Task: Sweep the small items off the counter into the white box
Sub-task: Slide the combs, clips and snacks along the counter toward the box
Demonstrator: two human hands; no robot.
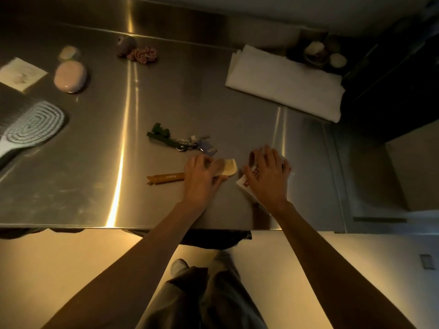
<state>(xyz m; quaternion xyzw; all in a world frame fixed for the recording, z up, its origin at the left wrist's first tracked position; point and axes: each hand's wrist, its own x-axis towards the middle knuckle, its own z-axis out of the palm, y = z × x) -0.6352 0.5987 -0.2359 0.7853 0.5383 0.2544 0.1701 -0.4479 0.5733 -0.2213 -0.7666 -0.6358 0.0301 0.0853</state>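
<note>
Small items lie scattered over the steel counter (95,186), and no white box can be made out for certain; the white folded thing (285,84) at one o'clock looks like cloth. At nine o'clock rests a pale hairbrush (31,127), with a paper square (21,73) and a pink oval case (70,77) at ten, a patterned scrunchie (142,54) at eleven. Centre, a bunch of keys (183,141) lies just beyond the hands. The left hand (202,176) lies flat, fingers loosely spread, over an orange tube (166,178) and a cream comb (228,167), probably to rake them sideways. Its printing is too blurred to read. The right hand (268,179), open and palm-down, presses on a red-and-white packet (244,184), lettering illegible, seemingly gathering it.
</note>
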